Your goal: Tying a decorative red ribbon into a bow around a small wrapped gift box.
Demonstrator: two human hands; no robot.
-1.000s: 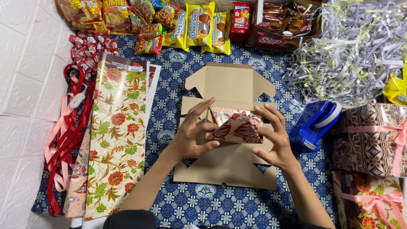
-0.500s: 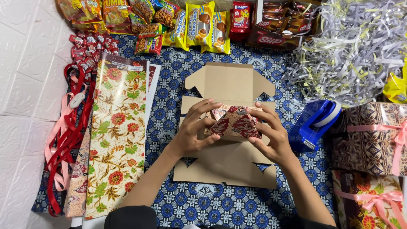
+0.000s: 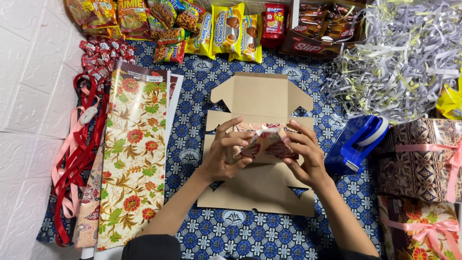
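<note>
Left hand: the left hand (image 3: 225,155) is laid against the left side of a small wrapped box (image 3: 263,143); its grip is closed on that box, thumb raised above it and fingers curled round the near left edge.
Right hand: the right hand (image 3: 308,155) is pressed to the right side of the same box; its grip is likewise closed on it, fingertips on the top right edge.
Wrapped box: it is covered in red-and-white patterned paper and is held between both hands, just above the middle of the flattened cardboard box (image 3: 260,144); a white bit of paper is seen at its top edge.
Cardboard box: it is spread open and flat, with its flaps out, at the middle of the blue patterned cloth (image 3: 192,101) that covers the surface.
Wrapping paper: a long floral sheet (image 3: 132,154), cream with red flowers and green leaves, is laid along the left side of the cloth, well apart from the hands.
Ribbons: red and pink ribbons (image 3: 77,159) are heaped at the left edge of the cloth, just beside the floral sheet.
Tape dispenser: a blue tape dispenser (image 3: 356,143) is set just right of the cardboard box, near the right hand.
Snacks: packets of snacks (image 3: 211,29) are lined along the far edge.
Shredded paper: a pile of grey and white shredded paper (image 3: 399,53) is seen at the far right corner.
Wrapped gifts: two gift boxes (image 3: 423,159) tied with pink ribbon are stacked at the right edge.
</note>
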